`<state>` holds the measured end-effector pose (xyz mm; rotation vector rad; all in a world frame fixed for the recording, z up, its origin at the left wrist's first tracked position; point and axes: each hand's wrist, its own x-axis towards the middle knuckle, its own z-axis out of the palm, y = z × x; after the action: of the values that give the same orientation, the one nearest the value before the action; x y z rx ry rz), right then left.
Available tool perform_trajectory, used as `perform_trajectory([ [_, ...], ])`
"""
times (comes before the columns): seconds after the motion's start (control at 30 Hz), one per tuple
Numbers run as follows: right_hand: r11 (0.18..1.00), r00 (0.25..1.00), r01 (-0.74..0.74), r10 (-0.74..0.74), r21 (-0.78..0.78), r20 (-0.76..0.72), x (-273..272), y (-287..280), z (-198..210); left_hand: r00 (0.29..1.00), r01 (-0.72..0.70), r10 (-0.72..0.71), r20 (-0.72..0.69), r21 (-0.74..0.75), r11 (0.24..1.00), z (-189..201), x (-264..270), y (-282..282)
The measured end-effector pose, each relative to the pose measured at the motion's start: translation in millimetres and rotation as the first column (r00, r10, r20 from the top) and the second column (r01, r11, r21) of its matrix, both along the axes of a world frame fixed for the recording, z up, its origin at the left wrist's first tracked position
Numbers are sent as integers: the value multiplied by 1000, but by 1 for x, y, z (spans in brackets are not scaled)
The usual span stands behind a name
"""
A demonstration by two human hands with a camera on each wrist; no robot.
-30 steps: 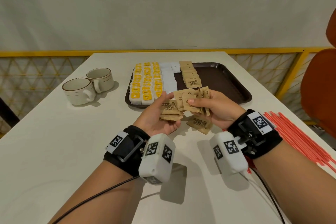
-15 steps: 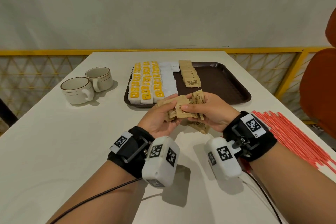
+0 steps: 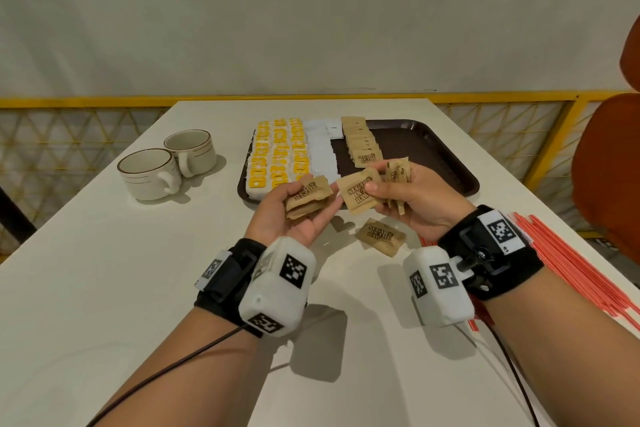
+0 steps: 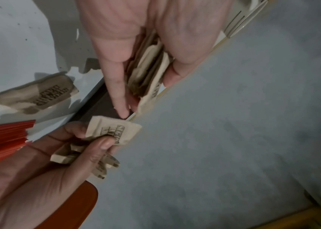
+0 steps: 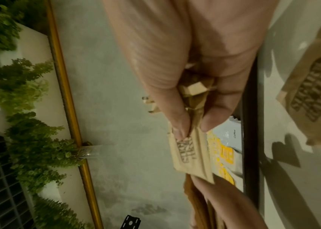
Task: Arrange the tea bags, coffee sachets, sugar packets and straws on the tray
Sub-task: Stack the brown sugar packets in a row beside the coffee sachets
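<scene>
Both hands, left hand [image 3: 294, 215] and right hand [image 3: 412, 198], grip sugar packets [image 3: 306, 199] before the tray [image 3: 433, 152]; cups [image 3: 166, 163] left.

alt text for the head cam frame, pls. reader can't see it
Over a white table, the left hand holds a small stack of brown sugar packets while the right hand pinches one more packet. Behind them a dark tray holds sachet rows; red straws lie off-tray, right.
</scene>
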<state>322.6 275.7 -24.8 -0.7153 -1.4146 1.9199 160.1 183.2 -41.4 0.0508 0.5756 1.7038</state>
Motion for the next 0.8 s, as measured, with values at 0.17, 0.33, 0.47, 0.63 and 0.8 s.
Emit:
perform_trajectory([
  [0.17, 999, 999, -33, 33, 32, -24, -1, -4, 1, 1000, 3, -5, 27, 106, 994, 0, 4, 0],
  [0.33, 998, 995, -59, 59, 2, -85, -2, -6, 4, 999, 7, -13, 48, 126, 992, 2, 5, -1],
  [0.47, 998, 993, -54, 52, -15, -107, -5, -9, 2, 997, 81, -81, 0, 57, 995, -1, 10, 1],
  [0.63, 996, 999, -10, 5, 88, 49, -13, -18, -6, 979, 167, -155, -129, 88, 982, -7, 23, 1],
  [0.8, 987, 988, -156, 155, 42, 22, -9, -17, -2, 981, 94, -97, -170, -27, 995, -14, 20, 7],
])
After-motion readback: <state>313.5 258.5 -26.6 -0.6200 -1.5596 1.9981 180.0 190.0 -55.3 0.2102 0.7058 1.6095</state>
